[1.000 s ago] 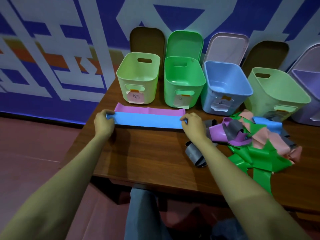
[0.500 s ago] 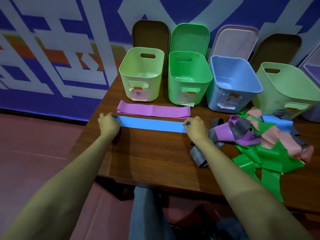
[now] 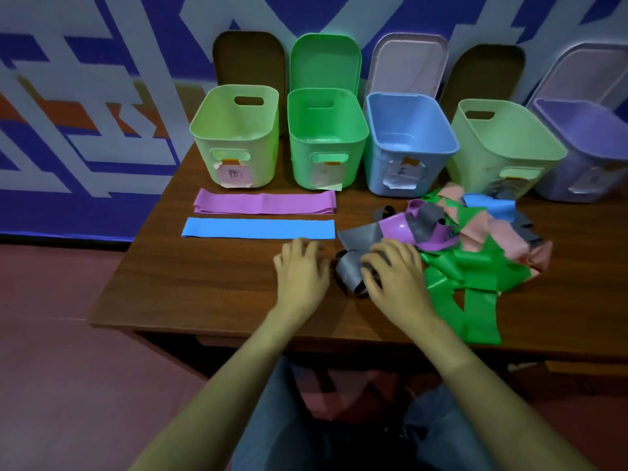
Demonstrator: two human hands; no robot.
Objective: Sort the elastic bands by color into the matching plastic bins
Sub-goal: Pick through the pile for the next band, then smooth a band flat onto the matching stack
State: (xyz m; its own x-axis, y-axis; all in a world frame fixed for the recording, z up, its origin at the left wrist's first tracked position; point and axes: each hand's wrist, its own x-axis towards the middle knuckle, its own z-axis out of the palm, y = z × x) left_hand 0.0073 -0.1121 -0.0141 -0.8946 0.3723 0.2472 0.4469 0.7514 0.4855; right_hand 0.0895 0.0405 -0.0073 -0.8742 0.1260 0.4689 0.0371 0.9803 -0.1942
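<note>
A blue band [image 3: 258, 228] lies flat on the wooden table [image 3: 204, 287], with a purple band [image 3: 265, 202] flat just behind it. To the right is a tangled heap of green, pink, purple, blue and grey bands [image 3: 475, 253]. My right hand [image 3: 396, 270] rests on a crumpled grey band [image 3: 350, 270] at the heap's left edge, fingers curled over it. My left hand [image 3: 300, 270] hovers beside it, fingers relaxed, holding nothing. Along the back stand a pale green bin [image 3: 238, 137], a green bin [image 3: 326, 137], a blue bin [image 3: 407, 144], another pale green bin [image 3: 503, 147] and a purple bin [image 3: 584, 147].
Lids lean on the painted wall behind the bins. The table's left and front edges are close to the flat bands and my arms. My knees show under the table.
Both hands have let go of the blue band, which now lies flat, and moved right. The right hand has come down on the grey band.
</note>
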